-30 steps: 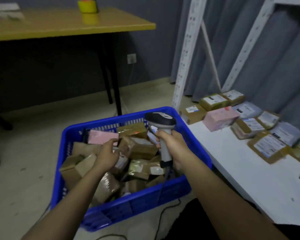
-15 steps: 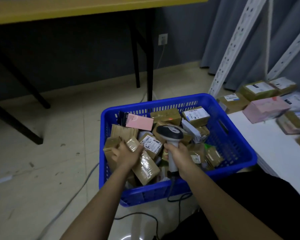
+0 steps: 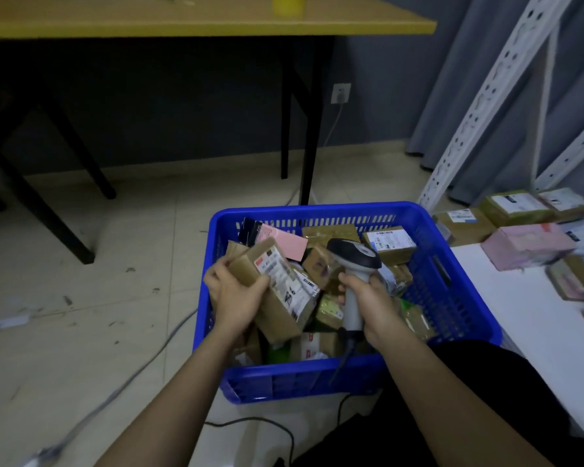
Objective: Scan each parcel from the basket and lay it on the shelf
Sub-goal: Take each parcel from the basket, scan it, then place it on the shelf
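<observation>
- While the left hand [image 3: 231, 296] is curling its fingers and thumb round a brown cardboard parcel [image 3: 277, 291], that parcel is sitting tilted above the heap in the blue basket [image 3: 466, 298], its white printed label facing up and towards the right hand [image 3: 373, 299].
- The right hand is gripping the pale handle of a barcode scanner [image 3: 353, 261], fingers wrapped fully round it; the scanner's dark head is rising just above and beyond the knuckles, close beside the held parcel's label but apart from it.
- A dark cable is hanging from the bottom of the handle, below the right wrist, and trailing over the near wall of the basket to the floor.
- Under and beyond both hands, more brown parcels are lying jumbled in the basket, with a pink parcel [image 3: 285, 242] just beyond the left hand's fingertips.
- Well to the right of the right hand, the white shelf [image 3: 526, 325] is carrying a cluster of labelled parcels, a pink box [image 3: 526, 244] among them.
- Far beyond the hands, a yellow-topped table [image 3: 196, 21] on black legs is standing against a dark wall, and a grey curtain [image 3: 486, 79] is hanging behind the shelf's white perforated uprights.
</observation>
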A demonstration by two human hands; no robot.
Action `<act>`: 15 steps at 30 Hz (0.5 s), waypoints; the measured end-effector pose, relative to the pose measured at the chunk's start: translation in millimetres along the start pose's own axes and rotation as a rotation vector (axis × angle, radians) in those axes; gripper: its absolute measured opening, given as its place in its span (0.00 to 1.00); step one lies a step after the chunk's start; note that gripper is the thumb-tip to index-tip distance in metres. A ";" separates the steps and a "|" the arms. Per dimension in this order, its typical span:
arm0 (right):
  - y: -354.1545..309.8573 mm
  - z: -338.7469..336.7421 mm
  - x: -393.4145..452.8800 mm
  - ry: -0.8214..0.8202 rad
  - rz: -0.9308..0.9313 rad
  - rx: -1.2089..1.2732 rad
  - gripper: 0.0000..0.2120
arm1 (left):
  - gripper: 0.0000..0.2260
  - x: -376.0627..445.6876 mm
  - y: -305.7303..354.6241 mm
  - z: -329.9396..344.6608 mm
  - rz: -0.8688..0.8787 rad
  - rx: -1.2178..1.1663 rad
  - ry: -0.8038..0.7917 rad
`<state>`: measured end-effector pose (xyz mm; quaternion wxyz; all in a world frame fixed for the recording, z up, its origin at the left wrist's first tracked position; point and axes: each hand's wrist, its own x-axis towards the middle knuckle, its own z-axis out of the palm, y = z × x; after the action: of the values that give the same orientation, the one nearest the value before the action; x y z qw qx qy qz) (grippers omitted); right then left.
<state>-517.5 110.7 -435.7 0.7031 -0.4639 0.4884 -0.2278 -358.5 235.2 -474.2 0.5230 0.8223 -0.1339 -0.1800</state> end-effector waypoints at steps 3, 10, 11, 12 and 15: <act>-11.7 2.5 -5.4 -0.004 -0.030 -0.016 0.10 | 0.23 5.2 21.7 -14.9 0.036 -0.202 -0.017; -38.2 -4.8 -23.9 0.080 -0.193 0.084 0.19 | 0.21 11.4 66.5 -12.3 -0.165 -0.739 -0.198; -40.3 -4.6 -26.3 0.077 -0.209 0.121 0.21 | 0.21 7.9 72.4 -9.6 -0.199 -0.787 -0.237; -42.1 -4.9 -28.1 0.081 -0.221 0.154 0.24 | 0.21 3.1 77.5 -8.8 -0.216 -0.821 -0.282; -51.3 -7.5 -34.0 0.122 -0.261 0.192 0.26 | 0.24 -1.3 82.2 -7.8 -0.217 -0.834 -0.389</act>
<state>-531.7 109.9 -375.4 0.6779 -0.4393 0.4416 -0.3905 -358.9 207.8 -396.3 0.7519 0.5023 -0.0590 -0.4231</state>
